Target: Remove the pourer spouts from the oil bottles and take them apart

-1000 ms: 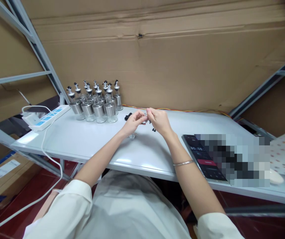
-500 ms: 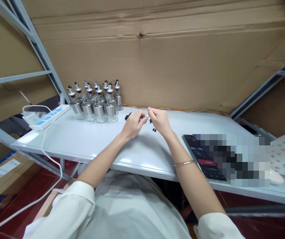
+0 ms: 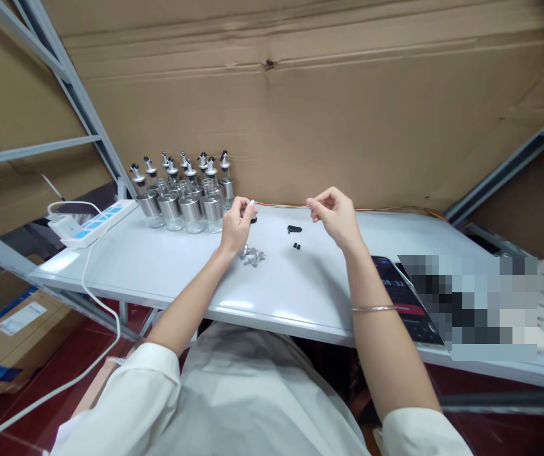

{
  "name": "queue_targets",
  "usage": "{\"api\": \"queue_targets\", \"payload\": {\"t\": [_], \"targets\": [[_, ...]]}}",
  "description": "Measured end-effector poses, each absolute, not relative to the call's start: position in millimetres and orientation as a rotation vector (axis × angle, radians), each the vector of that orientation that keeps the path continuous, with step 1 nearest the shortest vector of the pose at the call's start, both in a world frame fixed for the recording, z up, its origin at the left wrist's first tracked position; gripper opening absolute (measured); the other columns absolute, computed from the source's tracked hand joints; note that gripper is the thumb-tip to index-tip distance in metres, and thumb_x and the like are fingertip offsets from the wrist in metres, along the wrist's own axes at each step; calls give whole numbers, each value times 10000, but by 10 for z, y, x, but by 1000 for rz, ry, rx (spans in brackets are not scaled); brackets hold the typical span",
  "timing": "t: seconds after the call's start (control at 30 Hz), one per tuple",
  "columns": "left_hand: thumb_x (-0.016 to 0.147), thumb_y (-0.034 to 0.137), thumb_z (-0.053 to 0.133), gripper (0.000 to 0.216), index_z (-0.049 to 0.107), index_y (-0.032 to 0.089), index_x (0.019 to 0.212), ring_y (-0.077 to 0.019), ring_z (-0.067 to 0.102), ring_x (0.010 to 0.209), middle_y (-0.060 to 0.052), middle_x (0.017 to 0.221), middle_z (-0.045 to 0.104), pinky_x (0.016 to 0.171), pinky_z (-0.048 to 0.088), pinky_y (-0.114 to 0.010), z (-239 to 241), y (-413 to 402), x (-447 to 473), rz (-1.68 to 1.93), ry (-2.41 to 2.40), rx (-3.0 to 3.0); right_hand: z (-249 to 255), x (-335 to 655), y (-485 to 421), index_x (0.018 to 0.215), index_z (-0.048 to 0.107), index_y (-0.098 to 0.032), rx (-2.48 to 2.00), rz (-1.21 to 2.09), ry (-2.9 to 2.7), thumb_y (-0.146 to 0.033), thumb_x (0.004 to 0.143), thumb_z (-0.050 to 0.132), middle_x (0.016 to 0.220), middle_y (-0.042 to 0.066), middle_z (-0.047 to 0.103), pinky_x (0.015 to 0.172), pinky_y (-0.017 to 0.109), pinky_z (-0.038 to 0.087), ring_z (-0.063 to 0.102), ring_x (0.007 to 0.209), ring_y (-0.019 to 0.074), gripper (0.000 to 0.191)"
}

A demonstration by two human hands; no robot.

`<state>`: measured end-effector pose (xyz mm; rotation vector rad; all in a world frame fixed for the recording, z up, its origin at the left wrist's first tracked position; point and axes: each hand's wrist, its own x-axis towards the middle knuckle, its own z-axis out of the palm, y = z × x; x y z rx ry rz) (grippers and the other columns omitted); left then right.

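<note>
Hands have separated: the left hand (image 3: 235,226) pinches a small pale piece (image 3: 252,202) over the white table (image 3: 158,272); the right hand (image 3: 339,216) curls, grip unclear. Silvery metal parts (image 3: 254,257) and black plastic pieces (image 3: 294,228) lie loose; some steel-banded glass bottles (image 3: 192,213) wear spouts, others seem open.

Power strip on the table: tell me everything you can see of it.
The power strip is a long, flat white bar, apparently plastic, with light-blue panels along its top. It lies at the table's left end, slanting from the near left toward the back. A bulky white adapter sits at its near end. A white cord runs down beside it and over the table's front edge; where it joins is unclear. Neither the left hand nor the right hand touches it.
</note>
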<state>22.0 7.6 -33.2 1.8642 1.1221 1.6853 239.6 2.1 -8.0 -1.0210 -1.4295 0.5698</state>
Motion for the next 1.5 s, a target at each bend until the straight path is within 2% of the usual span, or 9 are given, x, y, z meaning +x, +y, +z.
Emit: {"api": "queue_targets", "payload": {"t": [0.1,0.2,0.33,0.5,0.63,0.8,1.17,1.3,1.5], "targets": [[901,369,431,178,473,203,855,-123,593,700,-9,765,634,688,435,-241,-354,30,235,1617,1182,2044,-127,2417,38,665,514,-180,-1135,623,-1558,-300,675,704,534,-43,534,489,214,400,490,458,77,224],[908,369,418,183,476,203,856,-128,571,678,-15,772,633,681,419,-249,-372,5,246,1546,1212,2145,-179,2428,46,662,583,-157,-1339,633,-1706,-214,709,653,526,-21,566,550,231,432,537,493,99,101],[924,358,389,182,477,207,875,-136,566,692,-17,786,632,691,406,-258,-369,9,248,1476,1248,2194,-226,2434,59,619,579,-149,-1576,690,-1831,-203,800,551,525,10,592,579,241,448,569,515,120,190],[916,322,434,154,520,201,874,-193,553,919,-51,942,627,838,365,-327,-357,32,240,1375,1606,2303,-264,2455,95,706,646,-150,-1786,388,-2047,-243,807,586,696,34,646,623,221,406,566,670,132,150],[925,313,428,160,538,201,898,-200,537,956,-53,997,622,844,359,-335,-347,30,239,1270,1687,2292,-294,2484,102,777,682,-139,-1958,529,-2127,-239,805,585,718,44,667,589,214,396,559,637,125,141],[921,299,440,154,541,189,884,-195,531,917,-57,953,622,820,379,-317,-351,41,241,1256,1636,2308,-290,2493,76,784,701,-130,-2003,655,-2153,-140,766,571,591,34,655,576,205,420,571,567,117,132],[902,298,471,145,542,189,836,-195,502,840,-52,870,603,792,383,-320,-410,107,218,1383,1504,2318,-296,2500,86,706,721,-180,-1915,691,-2192,-40,574,626,690,23,700,578,217,462,616,614,144,215],[900,296,475,146,545,188,831,-194,499,840,-50,863,603,792,385,-318,-417,110,219,1402,1489,2324,-300,2501,86,720,713,-181,-1883,666,-2208,-33,552,634,649,10,679,571,216,452,612,613,144,237],[901,277,472,131,552,181,862,-174,524,826,-42,860,589,782,404,-293,-403,71,250,1318,1361,2376,-320,2481,98,691,662,-174,-1881,623,-2197,-40,554,646,727,21,688,589,213,442,613,670,144,192]]}}
